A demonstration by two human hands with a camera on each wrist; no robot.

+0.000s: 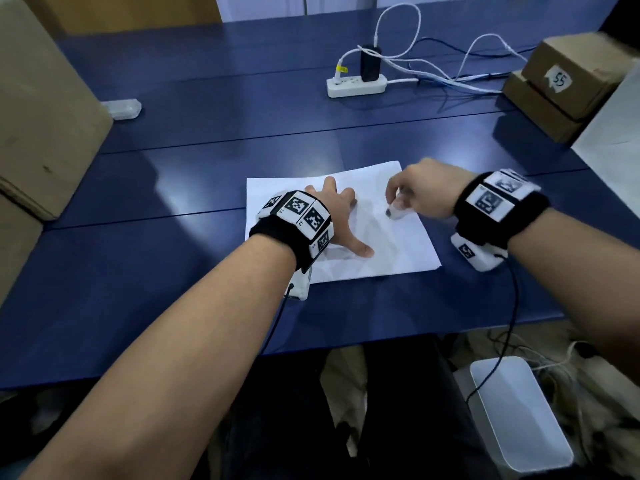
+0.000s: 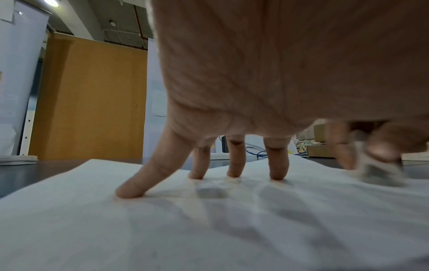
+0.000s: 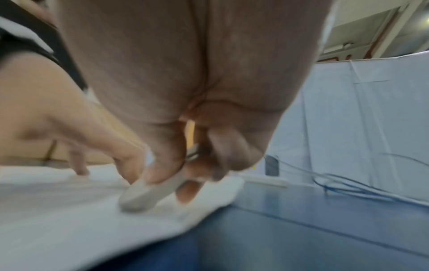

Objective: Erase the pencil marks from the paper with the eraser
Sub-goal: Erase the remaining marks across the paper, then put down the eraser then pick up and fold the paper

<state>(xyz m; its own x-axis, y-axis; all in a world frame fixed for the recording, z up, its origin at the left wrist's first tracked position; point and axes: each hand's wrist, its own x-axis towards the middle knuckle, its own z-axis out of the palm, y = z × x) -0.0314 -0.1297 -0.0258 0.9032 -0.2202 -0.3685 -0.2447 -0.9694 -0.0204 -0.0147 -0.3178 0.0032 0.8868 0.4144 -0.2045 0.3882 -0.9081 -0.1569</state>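
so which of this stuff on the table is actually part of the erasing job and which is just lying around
In the job:
- paper, flat on the blue table
- eraser, pinched by the right hand, its tip on the sheet
- left hand, fingers spread, pressing the paper down

Just lying about:
- power strip with white cables
- cardboard boxes
- small clear case

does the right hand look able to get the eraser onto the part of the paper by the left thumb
Probably yes: the right hand pinches the eraser on the paper, and bare sheet lies between it and the left hand's thumb, with nothing in between.
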